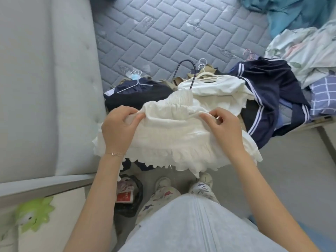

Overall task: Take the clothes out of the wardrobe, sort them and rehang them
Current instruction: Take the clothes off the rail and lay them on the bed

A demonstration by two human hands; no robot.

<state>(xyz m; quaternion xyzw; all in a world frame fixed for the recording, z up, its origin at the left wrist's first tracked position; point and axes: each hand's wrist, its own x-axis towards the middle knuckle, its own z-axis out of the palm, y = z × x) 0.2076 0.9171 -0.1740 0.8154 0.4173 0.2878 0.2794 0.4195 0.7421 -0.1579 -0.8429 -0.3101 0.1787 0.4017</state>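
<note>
A white ruffled garment with an elastic smocked band hangs between my hands over the bed's near edge. My left hand pinches its left side and my right hand pinches its right side, both near the band. A dark hanger hook rises just behind the band. Behind it on the mattress lie a white top on pale hangers, a dark navy garment with a white wire hanger at the left, and a navy garment with white stripes at the right.
The grey quilted mattress stretches beyond the pile. Teal cloth, pale printed clothes and blue checked fabric sit at the right. A padded grey headboard stands left. A black bin bag lies on the floor by my feet.
</note>
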